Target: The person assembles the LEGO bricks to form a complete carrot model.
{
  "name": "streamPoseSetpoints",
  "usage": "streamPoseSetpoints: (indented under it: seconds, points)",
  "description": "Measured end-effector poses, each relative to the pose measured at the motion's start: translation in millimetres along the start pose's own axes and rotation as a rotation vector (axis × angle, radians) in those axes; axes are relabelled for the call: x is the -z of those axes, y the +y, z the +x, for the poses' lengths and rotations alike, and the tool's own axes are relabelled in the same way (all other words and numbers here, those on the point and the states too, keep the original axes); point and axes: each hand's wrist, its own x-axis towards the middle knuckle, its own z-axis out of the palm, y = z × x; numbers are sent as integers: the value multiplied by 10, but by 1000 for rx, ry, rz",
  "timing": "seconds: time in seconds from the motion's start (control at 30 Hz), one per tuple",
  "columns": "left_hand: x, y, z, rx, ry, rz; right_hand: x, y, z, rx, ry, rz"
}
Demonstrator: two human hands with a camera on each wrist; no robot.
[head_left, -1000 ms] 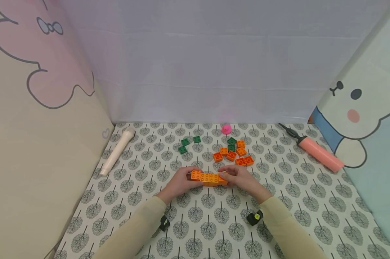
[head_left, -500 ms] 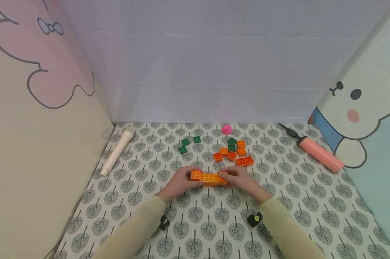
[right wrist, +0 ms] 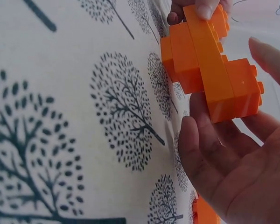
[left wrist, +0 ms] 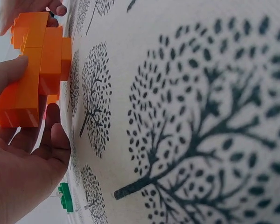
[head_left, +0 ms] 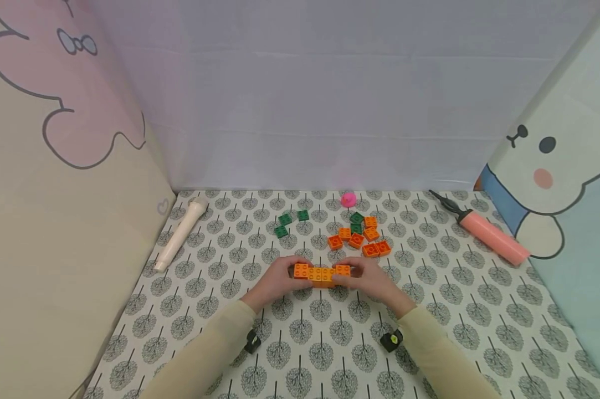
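Note:
An orange toy-brick build (head_left: 322, 275), stepped with wide bricks on top and narrower ones below, is held between both hands near the middle of the patterned cloth. My left hand (head_left: 278, 278) grips its left end, thumb on the front face and fingers behind, as the left wrist view shows on the build (left wrist: 30, 79). Around the right end is my right hand (head_left: 372, 279). In the right wrist view its fingers lie behind and under the build (right wrist: 210, 74), while the thumb (right wrist: 270, 58) stands off the raised end brick (right wrist: 242, 86).
Loose orange bricks (head_left: 356, 240) and two green bricks (head_left: 356, 228) lie just beyond my right hand. Three green bricks (head_left: 285, 219) sit farther left. A small pink object (head_left: 348, 199) is at the back. A white tube (head_left: 180, 235) lies left, a salmon-coloured pump (head_left: 494, 237) right.
My right thumb has come off the top of the right end brick and now sits lower, in front of it, baring its studs. The left hand and the build have hardly moved.

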Motion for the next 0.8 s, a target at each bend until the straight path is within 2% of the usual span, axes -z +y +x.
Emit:
streamPoseSetpoints:
  seconds: [0.23, 0.33, 0.43, 0.53, 0.63, 0.8]
  points:
    - [-10, -5, 9, 15, 1, 3, 95, -20, 2, 55, -8, 89]
    - [-15, -6, 6, 13, 0, -3, 198, 0, 8, 61, 19, 128]
    - [-16, -14, 7, 3, 0, -6, 327, 45, 21, 57, 71, 104]
    - [-14, -16, 6, -5, 0, -7, 462, 101, 48, 67, 149, -16]
    - [-15, -17, 7, -2, 4, -1, 567, 150, 97, 96, 201, -196]
    - [-18, -23, 9, 8, 7, 5, 658, 178, 179, 107, 187, -434]
